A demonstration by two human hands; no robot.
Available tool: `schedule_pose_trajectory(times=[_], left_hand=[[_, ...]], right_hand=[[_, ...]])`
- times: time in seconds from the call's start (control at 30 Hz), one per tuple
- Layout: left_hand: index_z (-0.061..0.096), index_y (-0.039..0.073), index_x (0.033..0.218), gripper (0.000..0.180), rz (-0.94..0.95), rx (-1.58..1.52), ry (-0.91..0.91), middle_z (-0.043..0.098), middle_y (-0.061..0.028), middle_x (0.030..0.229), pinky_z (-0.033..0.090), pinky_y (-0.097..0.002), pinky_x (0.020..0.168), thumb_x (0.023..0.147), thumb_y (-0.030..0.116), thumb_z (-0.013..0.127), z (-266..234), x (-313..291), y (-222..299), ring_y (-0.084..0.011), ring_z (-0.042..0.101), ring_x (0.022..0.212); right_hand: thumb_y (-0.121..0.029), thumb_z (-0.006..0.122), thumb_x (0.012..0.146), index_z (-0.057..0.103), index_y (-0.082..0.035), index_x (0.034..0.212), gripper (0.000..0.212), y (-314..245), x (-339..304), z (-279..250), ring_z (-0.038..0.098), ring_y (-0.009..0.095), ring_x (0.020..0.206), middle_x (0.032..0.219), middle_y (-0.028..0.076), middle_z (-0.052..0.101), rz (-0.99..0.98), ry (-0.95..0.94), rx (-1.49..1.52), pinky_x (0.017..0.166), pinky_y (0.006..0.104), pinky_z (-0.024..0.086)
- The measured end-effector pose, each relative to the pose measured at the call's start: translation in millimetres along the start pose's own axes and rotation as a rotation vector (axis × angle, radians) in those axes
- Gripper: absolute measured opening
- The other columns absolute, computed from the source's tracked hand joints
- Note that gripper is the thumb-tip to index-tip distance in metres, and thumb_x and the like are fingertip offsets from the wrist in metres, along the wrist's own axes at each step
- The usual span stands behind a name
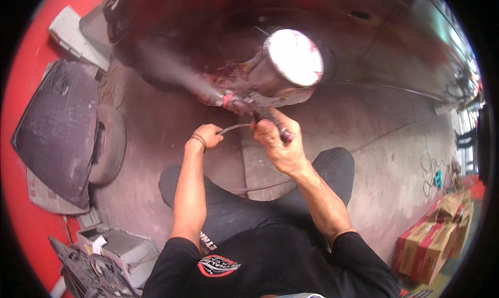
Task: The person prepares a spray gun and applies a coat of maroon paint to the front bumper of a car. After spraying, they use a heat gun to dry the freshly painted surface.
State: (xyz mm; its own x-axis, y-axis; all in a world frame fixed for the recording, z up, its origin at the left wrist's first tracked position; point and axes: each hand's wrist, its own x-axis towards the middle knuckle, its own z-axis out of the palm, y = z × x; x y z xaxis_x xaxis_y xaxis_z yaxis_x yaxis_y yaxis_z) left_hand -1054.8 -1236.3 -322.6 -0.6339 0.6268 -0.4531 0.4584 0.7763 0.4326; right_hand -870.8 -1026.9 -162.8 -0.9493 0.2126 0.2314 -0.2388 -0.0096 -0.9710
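My right hand (282,147) is wrapped round the handle of a paint spray gun (240,103), whose nozzle points up and to the left. A pale mist streams from it toward a dark, glossy vehicle body (166,30) that fills the far side. On top of the gun sits a paint cup (283,64) with a bright white lid and reddish stains. The fingers of my left hand (209,135) are closed on the air hose (234,128), left of the gun and holding it off to the side. The trigger is hidden by my right hand.
At left a dark panel (58,129) leans by a tire (112,147) and the red wall (26,64). Grey parts (125,251) lie lower left. Cardboard boxes (426,246) stand lower right, near a coiled cord (427,176). More hose (254,188) crosses between my legs.
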Motion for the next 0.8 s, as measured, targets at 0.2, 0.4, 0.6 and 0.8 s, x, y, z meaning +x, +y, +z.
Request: schedule_pose_trajectory(times=[0.2,0.4,0.6,0.8], left_hand=[[0.074,0.01,0.124,0.039,-0.059,-0.116,0.016,0.074,-0.0209,0.113,0.053,-0.0454,0.098,0.088,0.025,0.069,-1.3,-12.0,8.4,-0.0384,0.069,0.109],[0.069,0.01,0.131,0.04,0.057,-0.14,0.16,0.073,-0.0208,0.117,0.053,-0.0437,0.098,0.092,0.02,0.067,-0.1,-10.7,28.8,-0.0376,0.069,0.112],[0.069,0.01,0.131,0.038,0.116,-0.171,0.234,0.072,-0.0204,0.119,0.053,-0.0423,0.097,0.093,0.017,0.067,3.5,-1.9,49.9,-0.0372,0.069,0.113],[0.07,0.01,0.129,0.037,0.134,-0.125,0.268,0.073,-0.0194,0.119,0.053,-0.0427,0.098,0.093,0.016,0.067,-1.7,6.6,59.3,-0.0373,0.069,0.113]], right_hand=[[-0.041,0.067,0.103,0.068,0.001,0.101,0.042,-11.8,-11.2,-50.8,0.053,0.006,0.067,0.072,-0.004,0.061,0.061,0.211,0.027,0.06,0.0253,0.044],[-0.068,0.057,0.098,0.068,-0.011,0.084,0.06,-17.9,-21.7,-151.4,0.048,0.004,0.051,0.061,-0.004,0.056,0.086,0.672,-0.005,0.045,0.0209,0.033],[-0.078,0.053,0.094,0.061,-0.011,0.093,0.067,-23.2,-34.0,-223.2,0.041,0.002,0.045,0.058,-0.007,0.049,-0.031,1.073,-0.12,0.04,0.0208,0.028],[-0.078,0.052,0.094,0.06,-0.01,0.096,0.068,-5.8,-62.8,-216.7,0.037,0.002,0.045,0.06,-0.006,0.048,0.092,1.01,-0.082,0.042,0.0212,0.027]])
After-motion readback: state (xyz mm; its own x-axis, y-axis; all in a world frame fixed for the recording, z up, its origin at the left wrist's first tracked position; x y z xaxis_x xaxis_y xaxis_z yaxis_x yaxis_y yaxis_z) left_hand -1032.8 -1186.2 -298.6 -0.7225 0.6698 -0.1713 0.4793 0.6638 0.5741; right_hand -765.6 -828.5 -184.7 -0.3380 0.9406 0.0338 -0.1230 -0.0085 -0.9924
